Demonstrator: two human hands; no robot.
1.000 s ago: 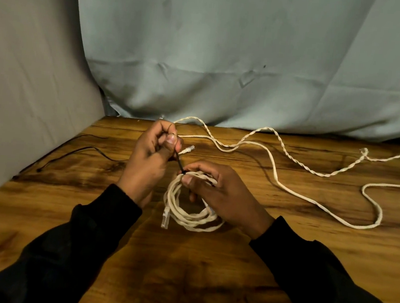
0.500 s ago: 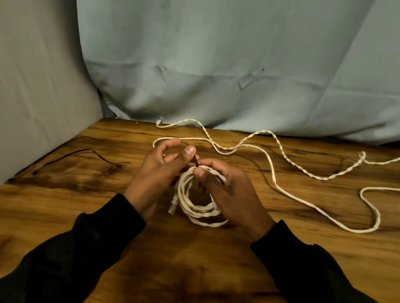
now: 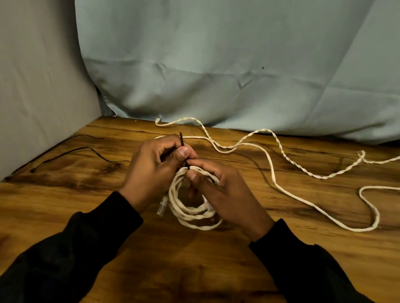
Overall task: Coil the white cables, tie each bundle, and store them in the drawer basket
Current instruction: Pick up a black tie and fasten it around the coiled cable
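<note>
Coiled cable (image 3: 189,212), gripped between hands (image 3: 187,174)

Bare wooden table (image 3: 182,271) lies near the person; loose white cables (image 3: 288,189) cross the far right; thin black wire (image 3: 91,150) crosses the left.

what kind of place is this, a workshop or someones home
Hard to say; it looks like a makeshift recording corner. A wooden table is screened by a pale draped cloth, with only white cables and a thin black wire on it.
</note>
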